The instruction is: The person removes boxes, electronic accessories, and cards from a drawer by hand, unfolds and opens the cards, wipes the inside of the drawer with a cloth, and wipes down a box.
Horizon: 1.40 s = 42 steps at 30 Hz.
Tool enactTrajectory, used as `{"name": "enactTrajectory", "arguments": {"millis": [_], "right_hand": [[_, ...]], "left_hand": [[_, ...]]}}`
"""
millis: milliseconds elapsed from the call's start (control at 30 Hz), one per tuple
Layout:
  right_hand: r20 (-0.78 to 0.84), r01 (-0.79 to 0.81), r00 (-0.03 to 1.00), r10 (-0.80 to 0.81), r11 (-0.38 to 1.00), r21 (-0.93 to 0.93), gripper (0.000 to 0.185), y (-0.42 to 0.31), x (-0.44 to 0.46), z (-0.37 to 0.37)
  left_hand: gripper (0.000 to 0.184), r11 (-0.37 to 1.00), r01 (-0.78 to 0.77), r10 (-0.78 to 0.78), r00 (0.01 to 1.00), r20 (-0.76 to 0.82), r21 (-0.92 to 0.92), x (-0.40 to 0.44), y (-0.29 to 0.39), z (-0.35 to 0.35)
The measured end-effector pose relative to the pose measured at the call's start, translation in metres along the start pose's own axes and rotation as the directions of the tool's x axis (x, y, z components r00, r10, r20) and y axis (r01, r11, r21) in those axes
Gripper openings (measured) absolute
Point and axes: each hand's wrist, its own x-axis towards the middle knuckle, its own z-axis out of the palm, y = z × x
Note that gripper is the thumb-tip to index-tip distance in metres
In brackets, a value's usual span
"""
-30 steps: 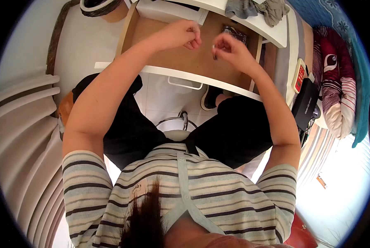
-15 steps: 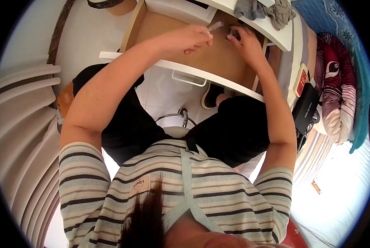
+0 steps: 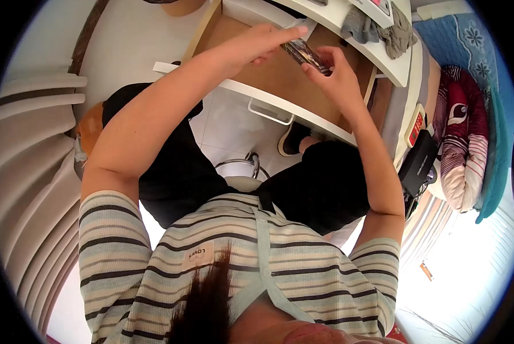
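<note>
White drawer (image 3: pixel 277 78) under a dark packet (image 3: pixel 303 55).
Your right hand (image 3: pixel 338 73) grasps one end; your left hand (image 3: pixel 264 45) is at the other, its grip unclear.

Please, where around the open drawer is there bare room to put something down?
The drawer floor looks bare between the front panel and the right hand. Crowded: the drawer's far left, with a white box; the tabletop, with grey cloths.
</note>
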Motion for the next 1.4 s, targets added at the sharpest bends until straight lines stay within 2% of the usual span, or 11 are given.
{"name": "enactTrajectory", "arguments": {"millis": [100,167,233,267,367,500,567,633,867,1133,1400], "right_hand": [[-0.085,0.011,0.996,-0.005,0.997,0.072,0.054,-0.013,-0.006,0.014],[-0.104,0.086,0.991,-0.083,0.996,0.027,0.054,-0.029,-0.011,0.024],[-0.138,0.178,0.975,-0.173,0.984,0.026,0.053,-0.039,-0.013,0.031],[-0.028,0.106,0.994,-0.102,0.960,0.258,0.052,-0.037,-0.010,0.035],[0.045,-0.030,0.999,0.007,0.844,0.536,0.056,-0.011,0.011,0.035],[-0.006,-0.277,0.947,0.320,0.827,0.489,0.053,0.025,0.052,0.036],[0.037,-0.326,0.932,0.362,0.787,0.524,0.053,0.037,0.070,0.044],[0.207,-0.365,0.924,0.320,0.584,0.725,0.059,0.035,0.080,0.056],[0.109,-0.384,0.880,0.462,0.559,0.735,0.061,0.013,0.052,0.042],[0.305,-0.409,0.892,0.333,0.314,0.857,0.054,0.014,0.063,0.045],[0.382,-0.515,0.850,0.362,0.422,0.746,0.049,-0.009,-0.023,-0.011]], "left_hand": [[0.050,0.991,0.037,-0.042,0.998,0.039,0.125,0.001,0.001,-0.003],[0.054,0.999,-0.040,0.041,0.990,-0.135,0.004,0.002,-0.013,0.005],[0.046,0.995,0.017,-0.025,0.997,-0.079,-0.099,-0.003,-0.010,-0.005],[0.042,0.991,-0.049,0.034,0.992,-0.122,-0.121,-0.006,-0.008,-0.009],[0.032,0.985,-0.112,0.087,0.979,-0.185,-0.133,-0.019,0.003,-0.029],[0.037,0.979,-0.137,0.105,0.974,-0.202,-0.150,-0.025,0.004,-0.064],[0.027,0.910,-0.145,0.016,0.949,-0.314,-0.390,-0.034,0.011,-0.073],[0.023,0.882,-0.256,0.140,0.944,-0.299,-0.395,-0.037,0.006,-0.085],[0.017,0.861,-0.360,0.148,0.852,-0.502,-0.358,-0.045,0.012,-0.118],[0.015,0.791,-0.456,0.185,0.814,-0.551,-0.408,-0.046,0.012,-0.131],[0.019,0.669,-0.540,0.214,0.798,-0.563,-0.510,-0.051,0.017,-0.141]]}}
